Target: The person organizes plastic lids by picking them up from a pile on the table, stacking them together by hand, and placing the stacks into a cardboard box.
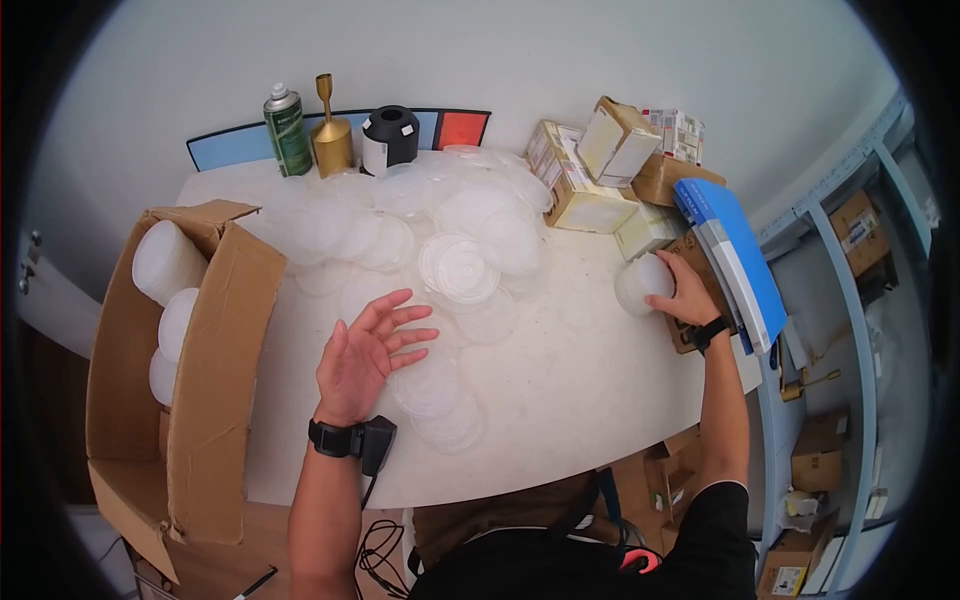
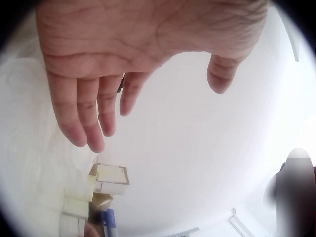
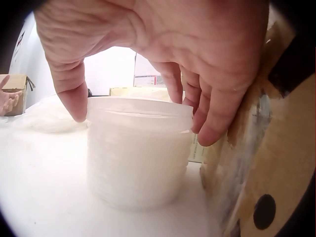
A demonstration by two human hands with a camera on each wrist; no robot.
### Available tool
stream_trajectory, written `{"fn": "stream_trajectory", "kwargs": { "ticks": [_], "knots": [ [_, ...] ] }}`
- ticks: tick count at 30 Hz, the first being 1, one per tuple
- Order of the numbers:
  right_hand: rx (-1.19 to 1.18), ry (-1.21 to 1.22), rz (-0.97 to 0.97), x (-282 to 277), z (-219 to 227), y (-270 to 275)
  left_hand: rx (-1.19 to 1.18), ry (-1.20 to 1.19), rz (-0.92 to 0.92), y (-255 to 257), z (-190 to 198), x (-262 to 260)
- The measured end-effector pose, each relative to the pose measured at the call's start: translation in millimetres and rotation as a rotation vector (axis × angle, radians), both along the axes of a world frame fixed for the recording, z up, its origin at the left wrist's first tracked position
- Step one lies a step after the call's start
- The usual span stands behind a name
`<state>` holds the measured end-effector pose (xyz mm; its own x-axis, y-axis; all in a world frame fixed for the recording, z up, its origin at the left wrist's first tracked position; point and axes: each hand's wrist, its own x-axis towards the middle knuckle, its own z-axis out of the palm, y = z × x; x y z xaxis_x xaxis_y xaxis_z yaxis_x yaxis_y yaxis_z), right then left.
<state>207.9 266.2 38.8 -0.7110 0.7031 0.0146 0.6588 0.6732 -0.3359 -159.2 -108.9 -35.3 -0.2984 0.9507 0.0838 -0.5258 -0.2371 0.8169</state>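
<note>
At the table's right side my right hand grips a stack of translucent round plastic lids from above. In the right wrist view the thumb lies at one side of the stack's rim and the fingers at the other; the stack stands upright on the white table. My left hand is held over the table, palm turned up, fingers spread and holding nothing. Beside it, several loose clear lids overlap on the tabletop. A larger spread of lids covers the table's middle and back.
An open cardboard box at the left contains several lid stacks. Small cartons and a blue binder line the right side, near the gripped stack. A green spray can, brass holder and black cylinder stand behind.
</note>
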Motion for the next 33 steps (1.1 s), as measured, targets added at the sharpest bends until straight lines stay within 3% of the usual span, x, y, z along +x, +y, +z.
{"fn": "stream_trajectory", "kwargs": {
  "ticks": [11,14,20,33],
  "knots": [
    [-0.078,-0.064,-0.010,-4.4,-1.0,2.9,-0.010,0.007,0.012,0.2,-1.4,-0.3],
    [-0.324,0.254,-0.258,-3.9,-21.7,14.5,-0.008,0.002,0.010,0.5,-2.1,-0.4],
    [-0.512,0.103,-0.514,-11.6,-25.9,22.4,-0.007,-0.003,0.007,0.0,-0.9,-1.0],
    [-0.688,-0.084,-0.380,-23.5,-21.8,-14.4,0.014,-0.018,-0.014,-0.6,-2.5,-2.5]
  ]
}}
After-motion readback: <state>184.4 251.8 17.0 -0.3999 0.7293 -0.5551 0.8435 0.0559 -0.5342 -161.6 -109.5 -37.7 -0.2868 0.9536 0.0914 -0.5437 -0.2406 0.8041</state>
